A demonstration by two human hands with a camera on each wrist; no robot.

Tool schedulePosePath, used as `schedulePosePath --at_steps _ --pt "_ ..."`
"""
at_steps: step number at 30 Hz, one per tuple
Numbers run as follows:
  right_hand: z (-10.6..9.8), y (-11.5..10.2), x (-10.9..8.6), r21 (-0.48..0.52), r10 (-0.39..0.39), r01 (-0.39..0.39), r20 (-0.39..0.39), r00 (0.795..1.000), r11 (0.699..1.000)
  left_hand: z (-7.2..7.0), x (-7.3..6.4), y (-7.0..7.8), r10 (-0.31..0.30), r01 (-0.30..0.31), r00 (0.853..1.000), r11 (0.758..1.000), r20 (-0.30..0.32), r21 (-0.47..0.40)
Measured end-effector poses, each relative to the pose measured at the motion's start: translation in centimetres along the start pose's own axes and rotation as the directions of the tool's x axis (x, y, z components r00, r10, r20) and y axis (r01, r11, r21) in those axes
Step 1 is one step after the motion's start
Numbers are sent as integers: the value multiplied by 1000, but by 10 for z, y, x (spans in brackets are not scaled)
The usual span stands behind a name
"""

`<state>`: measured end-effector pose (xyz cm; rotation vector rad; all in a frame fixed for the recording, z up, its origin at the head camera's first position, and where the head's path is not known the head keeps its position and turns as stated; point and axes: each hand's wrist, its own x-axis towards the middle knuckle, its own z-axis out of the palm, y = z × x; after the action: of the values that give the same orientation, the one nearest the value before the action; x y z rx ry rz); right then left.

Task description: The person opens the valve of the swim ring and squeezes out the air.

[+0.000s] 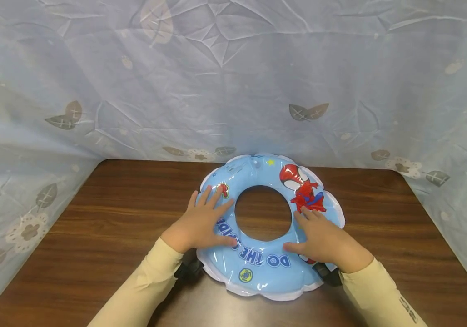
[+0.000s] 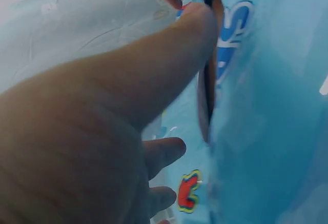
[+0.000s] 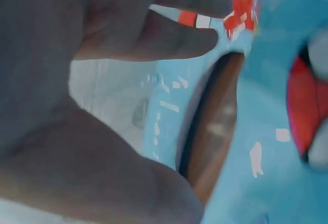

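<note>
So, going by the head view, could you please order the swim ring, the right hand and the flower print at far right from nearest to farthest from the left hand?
From the left hand:
1. Swim ring: directly beneath it.
2. Right hand: across the ring's hole.
3. Flower print: far right, on the backdrop.

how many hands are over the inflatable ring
2: in the head view, the left hand is over the left part of the inflatable ring, the right hand over its right.
</note>
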<state>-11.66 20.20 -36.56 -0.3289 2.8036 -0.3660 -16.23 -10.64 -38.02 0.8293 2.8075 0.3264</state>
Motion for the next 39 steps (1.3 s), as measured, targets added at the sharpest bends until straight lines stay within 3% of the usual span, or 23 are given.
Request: schedulePosePath --at_steps 5,14,29,39 --pt "13 -7 2 -1 13 -13 56 998 1000 8 3 -4 -20 21 999 1000 37 -15" --pt "17 -3 5 54 23 -28 85 996 998 23 6 -1 -61 58 996 997 59 53" --pt "20 -8 6 31 -6 4 73 997 1000 26 2 12 -105 97 993 986 55 135" --pt "22 -6 5 20 -16 14 77 997 1000 19 -2 10 -91 85 994 992 61 93"
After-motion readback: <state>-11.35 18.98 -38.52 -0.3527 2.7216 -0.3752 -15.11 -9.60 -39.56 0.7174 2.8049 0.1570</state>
